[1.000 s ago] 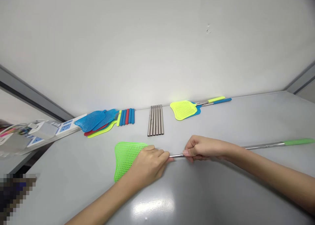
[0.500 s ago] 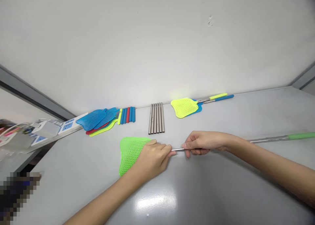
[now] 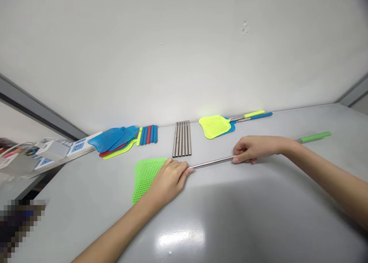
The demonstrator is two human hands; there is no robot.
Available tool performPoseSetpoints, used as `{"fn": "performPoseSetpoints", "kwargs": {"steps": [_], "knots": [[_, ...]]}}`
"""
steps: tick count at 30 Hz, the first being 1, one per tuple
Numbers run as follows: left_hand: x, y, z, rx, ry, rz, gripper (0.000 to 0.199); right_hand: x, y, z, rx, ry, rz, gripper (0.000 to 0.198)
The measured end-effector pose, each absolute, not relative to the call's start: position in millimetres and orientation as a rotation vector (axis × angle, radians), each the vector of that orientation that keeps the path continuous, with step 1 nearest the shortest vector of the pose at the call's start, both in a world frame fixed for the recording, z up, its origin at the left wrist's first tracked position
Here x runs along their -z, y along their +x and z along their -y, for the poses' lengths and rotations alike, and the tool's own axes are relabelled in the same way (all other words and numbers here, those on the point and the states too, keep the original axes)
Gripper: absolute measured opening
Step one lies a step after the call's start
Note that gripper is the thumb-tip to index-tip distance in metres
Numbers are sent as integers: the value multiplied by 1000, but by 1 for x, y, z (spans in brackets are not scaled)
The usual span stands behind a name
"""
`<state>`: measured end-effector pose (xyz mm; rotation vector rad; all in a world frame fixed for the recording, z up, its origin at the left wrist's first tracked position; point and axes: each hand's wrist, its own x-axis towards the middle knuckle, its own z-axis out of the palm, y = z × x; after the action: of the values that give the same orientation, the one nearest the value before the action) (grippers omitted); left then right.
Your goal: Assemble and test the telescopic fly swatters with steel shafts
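Both my hands are on one green fly swatter (image 3: pixel 146 175) with a telescopic metal rod. My left hand (image 3: pixel 171 176) is closed around the rod just beside the perforated green head and covers part of that head. Farther right, my right hand (image 3: pixel 251 150) pinches the rod between thumb and fingers. A bare stretch of shiny metal rod (image 3: pixel 212 163) shows between the hands. Beyond the right wrist the green handle (image 3: pixel 315 137) sticks out, tilted slightly up to the right.
Along the wall lie a yellow fly swatter (image 3: pixel 215 126) over a blue one, several metal tubes (image 3: pixel 182 139), several coloured handle grips (image 3: pixel 148 135) and a pile of swatter heads (image 3: pixel 107 139). A power strip (image 3: pixel 79 148) with plugged-in adapters lines the left edge of the grey table (image 3: pixel 230 224).
My right hand has moved right and away from me along the rod, so more metal shows between my hands. The green handle has come left and farther back. My left hand shifted slightly left.
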<state>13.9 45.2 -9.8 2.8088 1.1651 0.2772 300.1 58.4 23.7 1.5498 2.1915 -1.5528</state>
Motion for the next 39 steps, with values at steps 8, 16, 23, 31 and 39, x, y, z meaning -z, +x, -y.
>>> {"fn": "performPoseSetpoints", "kwargs": {"steps": [8, 16, 23, 31, 39], "knots": [[11, 13, -45, -303, 2781, -1166, 28, -17, 305, -58, 1827, 1372, -2025, 34], [12, 10, -41, -355, 2778, -1192, 28, -8, 295, -56, 2163, 1303, -1835, 31], [12, 9, -40, -398, 2829, -1214, 27, -3, 288, -55, 2346, 1260, -1629, 32], [13, 8, -39, -407, 2818, -1209, 27, -4, 273, -45, 2374, 1336, -1576, 31], [11, 16, -36, -313, 2806, -1223, 27, 0, 273, -45, 2348, 1299, -1667, 32]]}}
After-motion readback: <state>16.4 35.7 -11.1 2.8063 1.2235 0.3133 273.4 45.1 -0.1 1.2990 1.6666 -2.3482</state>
